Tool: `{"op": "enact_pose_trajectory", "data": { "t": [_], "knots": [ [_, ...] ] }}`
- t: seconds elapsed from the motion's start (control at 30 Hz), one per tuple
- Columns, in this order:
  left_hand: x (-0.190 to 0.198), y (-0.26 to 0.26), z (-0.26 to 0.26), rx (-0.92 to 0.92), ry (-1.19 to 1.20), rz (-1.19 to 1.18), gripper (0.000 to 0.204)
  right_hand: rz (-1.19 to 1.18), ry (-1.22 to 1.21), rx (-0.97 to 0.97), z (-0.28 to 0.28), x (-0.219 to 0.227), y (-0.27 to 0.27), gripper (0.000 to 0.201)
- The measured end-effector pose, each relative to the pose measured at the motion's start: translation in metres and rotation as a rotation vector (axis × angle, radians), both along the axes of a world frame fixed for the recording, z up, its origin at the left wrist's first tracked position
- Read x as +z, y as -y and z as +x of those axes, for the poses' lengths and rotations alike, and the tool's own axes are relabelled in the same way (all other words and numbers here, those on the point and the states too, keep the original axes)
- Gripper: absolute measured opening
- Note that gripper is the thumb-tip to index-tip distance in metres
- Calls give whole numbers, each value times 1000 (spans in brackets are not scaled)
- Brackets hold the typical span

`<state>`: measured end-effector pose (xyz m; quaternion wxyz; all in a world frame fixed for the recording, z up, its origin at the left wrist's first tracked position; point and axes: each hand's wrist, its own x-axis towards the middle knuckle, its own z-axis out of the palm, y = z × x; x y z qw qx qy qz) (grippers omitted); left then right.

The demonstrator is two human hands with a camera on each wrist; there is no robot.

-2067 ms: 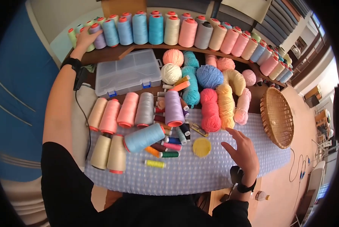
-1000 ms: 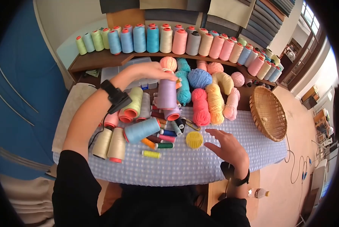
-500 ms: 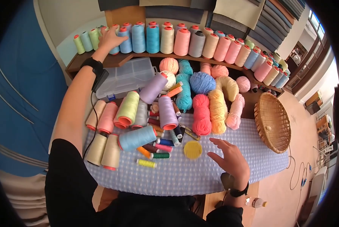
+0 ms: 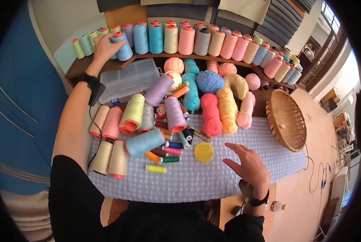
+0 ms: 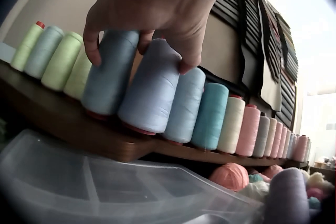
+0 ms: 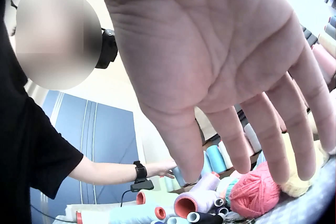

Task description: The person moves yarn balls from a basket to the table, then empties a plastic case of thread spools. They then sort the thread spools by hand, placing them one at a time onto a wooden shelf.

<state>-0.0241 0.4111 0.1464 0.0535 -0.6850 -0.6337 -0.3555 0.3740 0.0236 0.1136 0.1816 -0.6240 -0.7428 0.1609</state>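
At the left part of the shelf my left hand [image 4: 105, 47] grips two blue cones of thread. In the left wrist view its thumb is on the right of a periwinkle-blue cone [image 5: 151, 90], which leans. Fingers reach round a grey-blue cone [image 5: 110, 77] beside it. My right hand [image 4: 249, 166] hovers with spread fingers over the checked cloth, holding nothing, near a round yellow disc [image 4: 204, 152]. Thread cones lie heaped on the table: light green [image 4: 133, 111], two purple, including one lying in front [image 4: 175, 113], and light blue [image 4: 145, 143].
More cones stand along the curved shelf [image 4: 84, 66]. A clear plastic case [image 4: 128, 80] lies below it. Yarn balls and skeins [image 4: 210, 115] fill the table's back middle, with a wicker basket [image 4: 286, 121] at the right. Small spools [image 4: 156, 169] lie in front of the heap.
A light green cone and a second purple cone have come onto the heap from the shelf. My left hand is back at the shelf, and the periwinkle-blue cone has shifted forward. The right hand stays spread.
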Motion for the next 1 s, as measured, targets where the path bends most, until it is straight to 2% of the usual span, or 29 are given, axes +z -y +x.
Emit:
{"op": "enact_pose_trajectory", "data": {
  "t": [0.17,0.23,0.3,0.37,0.4,0.43,0.47,0.5,0.53,0.57,0.63,0.67,0.7,0.77,0.8,0.83,0.9,0.93,1.0],
  "knots": [
    [23,94,30,-164,-77,216,58,58,-51,71,-18,18,-8,45],
    [31,136,56,-491,22,56,56,80,-113,119,-32,21,-27,60],
    [25,157,84,-700,25,-106,57,349,-305,301,-52,14,-58,74],
    [27,193,121,-867,51,-189,57,464,-423,314,-73,9,-82,81],
    [11,196,137,-917,74,-35,53,470,-420,315,-78,9,-88,81],
    [-6,194,150,-966,100,120,50,483,-440,219,-81,8,-92,82],
    [-7,195,155,-971,103,127,50,497,-458,121,-80,6,-94,82],
    [-7,195,160,-964,137,-79,44,503,-453,118,-73,-1,-95,82],
    [-6,193,163,-950,169,-282,38,488,-453,29,-59,-9,-96,80],
    [-13,183,165,-952,169,-270,38,474,-453,-56,-44,-12,-98,79],
    [-25,171,165,-1034,210,-423,28,488,-188,-166,-7,-9,-95,74],
    [-24,171,164,-1032,186,-616,22,394,-155,-297,5,-5,-96,71],
    [-21,177,168,-1029,189,-615,22,299,-122,-427,16,1,-98,68],
    [-17,182,175,-1022,91,-854,21,314,-2,-489,41,-7,-108,62],
    [-61,151,180,-1183,-84,-320,25,322,39,-480,52,-17,-114,61],
    [-56,152,180,-1175,-83,-313,25,332,82,-469,56,-22,-118,59],
    [-48,153,181,-1003,-68,-306,28,177,120,-455,61,-28,-119,55],
    [-43,142,178,-868,-48,-318,29,275,88,-409,61,-35,-118,52],
    [-25,114,165,-675,-78,-44,32,238,110,-401,60,-31,-117,52]
  ]
}}
